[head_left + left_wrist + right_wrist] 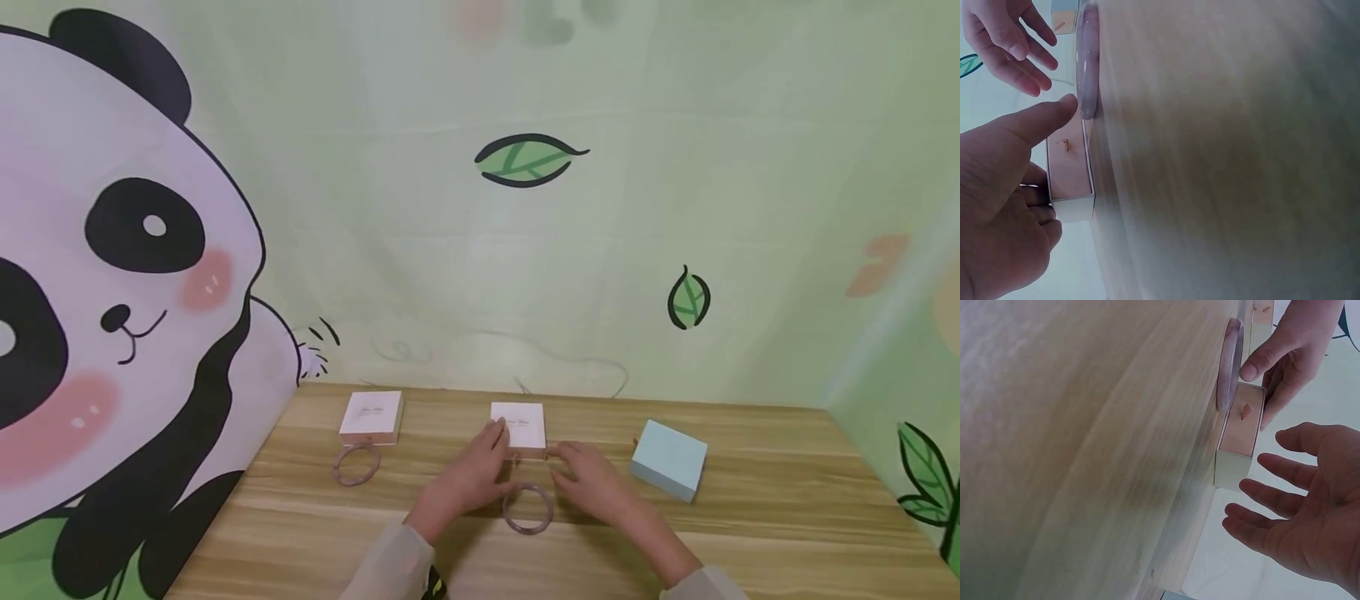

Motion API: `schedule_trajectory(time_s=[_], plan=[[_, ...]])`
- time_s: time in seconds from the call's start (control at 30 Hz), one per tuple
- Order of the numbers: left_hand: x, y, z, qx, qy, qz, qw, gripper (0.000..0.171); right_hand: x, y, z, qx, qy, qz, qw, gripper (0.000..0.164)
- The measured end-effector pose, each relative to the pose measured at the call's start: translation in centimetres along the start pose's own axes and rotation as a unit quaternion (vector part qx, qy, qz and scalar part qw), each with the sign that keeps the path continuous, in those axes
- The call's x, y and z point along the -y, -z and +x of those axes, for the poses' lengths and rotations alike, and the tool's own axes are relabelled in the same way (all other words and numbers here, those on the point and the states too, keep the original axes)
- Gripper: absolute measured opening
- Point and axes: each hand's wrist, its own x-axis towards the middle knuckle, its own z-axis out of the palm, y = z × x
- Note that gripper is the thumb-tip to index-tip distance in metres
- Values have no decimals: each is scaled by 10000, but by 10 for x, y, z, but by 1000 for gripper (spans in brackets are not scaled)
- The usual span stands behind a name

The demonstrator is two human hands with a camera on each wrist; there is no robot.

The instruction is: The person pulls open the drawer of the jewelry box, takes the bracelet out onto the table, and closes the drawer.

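Note:
A small white-topped box (525,423) with printed lettering and a pink front sits at the middle of the table. A short tab sticks out of its pink front (1072,169). My left hand (476,467) rests its fingers at the box's left side and top edge, thumb stretched out toward a pale purple bangle (528,531). That bangle lies flat on the wood in front of the box. Off the box's right front corner is my right hand (596,479), palm facing the box, its spread fingers (1272,497) loosely bent and holding nothing.
On the left, another white and pink box (372,417) has a second purple bangle (354,483) at its front. A light blue box (669,458) stands angled on the right. Behind the wooden table (787,492) hangs a printed backdrop (420,250).

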Motion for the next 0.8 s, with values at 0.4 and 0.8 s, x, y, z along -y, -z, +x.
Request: schedule_trajectory(time_s=[0.4, 0.8], plan=[[0, -3, 7, -621, -393, 1086, 9914, 72, -1, -4, -2, 110, 68, 142, 9998, 32], [2, -4, 17, -758, -458, 925, 9918, 70, 0, -12, -1, 113, 226, 90, 9996, 30]])
